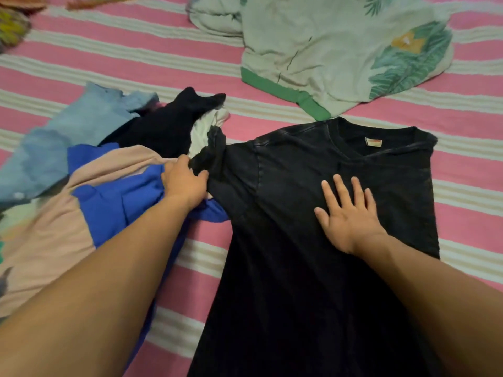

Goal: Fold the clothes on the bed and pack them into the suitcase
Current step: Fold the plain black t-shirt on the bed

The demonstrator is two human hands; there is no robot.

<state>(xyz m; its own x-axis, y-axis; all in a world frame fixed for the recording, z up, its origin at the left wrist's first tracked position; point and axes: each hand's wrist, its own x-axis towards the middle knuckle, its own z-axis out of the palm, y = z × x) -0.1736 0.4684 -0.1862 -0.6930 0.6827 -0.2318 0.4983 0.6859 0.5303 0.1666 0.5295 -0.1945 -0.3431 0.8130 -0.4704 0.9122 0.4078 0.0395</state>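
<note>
On bed [190, 63] near edge: black T-shirt [313, 268] spread flat; right hand [347, 216] fingers splayed, pinning chest; left hand [186, 182] pinching sleeve [217, 156], likely for folding inward.

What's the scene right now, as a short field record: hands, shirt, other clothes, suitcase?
left hand: grips the left sleeve of the black shirt
right hand: flat, fingers spread, presses on the shirt's chest
black shirt: spread on the bed, collar away from the person, not yet folded
pile: unfolded clothes left of the shirt
leaf-print garment: beyond the shirt
suitcase: not in view
</note>
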